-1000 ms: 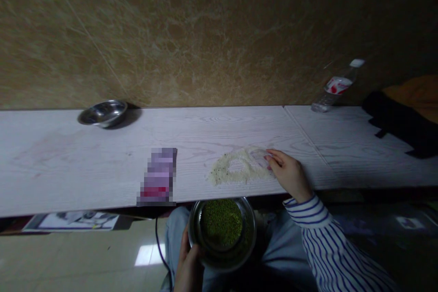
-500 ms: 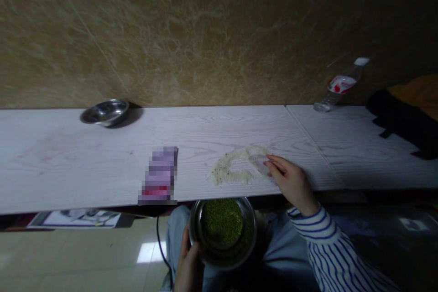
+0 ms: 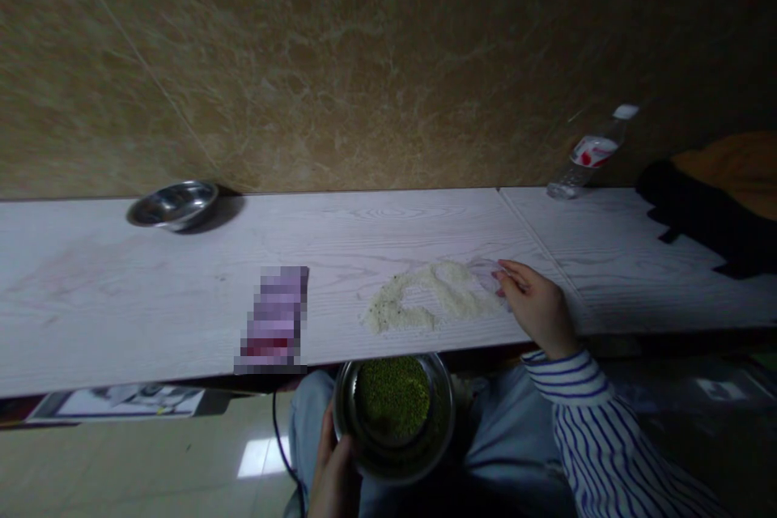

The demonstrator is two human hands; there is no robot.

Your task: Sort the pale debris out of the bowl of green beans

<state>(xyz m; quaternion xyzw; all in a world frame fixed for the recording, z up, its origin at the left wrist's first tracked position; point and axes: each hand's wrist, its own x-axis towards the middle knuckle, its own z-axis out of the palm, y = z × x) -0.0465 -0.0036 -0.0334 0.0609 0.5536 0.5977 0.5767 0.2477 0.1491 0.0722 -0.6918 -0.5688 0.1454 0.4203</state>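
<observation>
My left hand [image 3: 335, 469] grips the near rim of a steel bowl [image 3: 443, 429] of green beans [image 3: 392, 398], held over my lap below the table edge. My right hand [image 3: 537, 307], in a striped sleeve, rests on the white wooden table [image 3: 121, 299] with its fingers pinched on a small clear plastic piece [image 3: 486, 272]. That piece touches the right edge of a spread pile of pale grains [image 3: 425, 299] on the table.
An empty steel bowl [image 3: 173, 204] stands at the back left by the wall. A pixelated purple flat object [image 3: 274, 319] lies near the front edge. A plastic water bottle [image 3: 586, 154] leans on the wall at right, beside dark and orange cloth [image 3: 710, 210].
My right hand with the clear piece has shifted slightly right and back along the grain pile, and the grains have been pushed into a different shape. The left hand and bean bowl hold still.
</observation>
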